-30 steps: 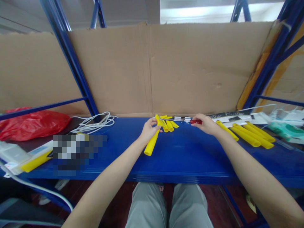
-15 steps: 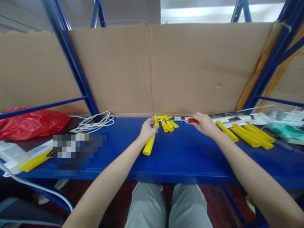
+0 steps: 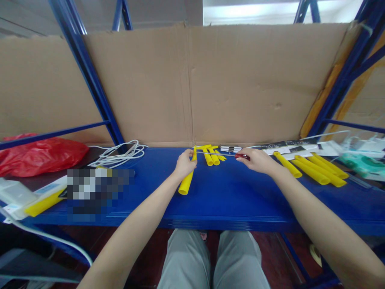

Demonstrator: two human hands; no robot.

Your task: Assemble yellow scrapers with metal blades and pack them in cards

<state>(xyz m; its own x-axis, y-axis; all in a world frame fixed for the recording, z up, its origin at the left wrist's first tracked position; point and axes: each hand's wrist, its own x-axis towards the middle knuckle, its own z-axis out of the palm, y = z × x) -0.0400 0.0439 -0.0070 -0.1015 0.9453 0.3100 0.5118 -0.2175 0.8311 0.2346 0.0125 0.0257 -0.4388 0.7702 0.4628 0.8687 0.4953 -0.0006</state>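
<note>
Head view, remote station. I am watching two bare hands working over a blue metal table. The left hand is pinching a bright yellow hollow plastic tube near its far end, thumb and fingers pressing in on it. The tube is slanting toward the wearer over the table, its round open end facing the near edge. The right hand is curling its fingers around the dark red handle of a slim metal-shafted tool. The shaft is pointing left, its tip lying at the tube's far end; I am not able to tell whether they are touching.

Between the hands, a small cluster of yellow tubes is lying just beside the shaft. To the right, more yellow tubes are resting side by side, near the right forearm. On the left I am seeing a loosely coiled white cable and a crumpled red plastic bag. A tall brown cardboard sheet is standing along the back.
</note>
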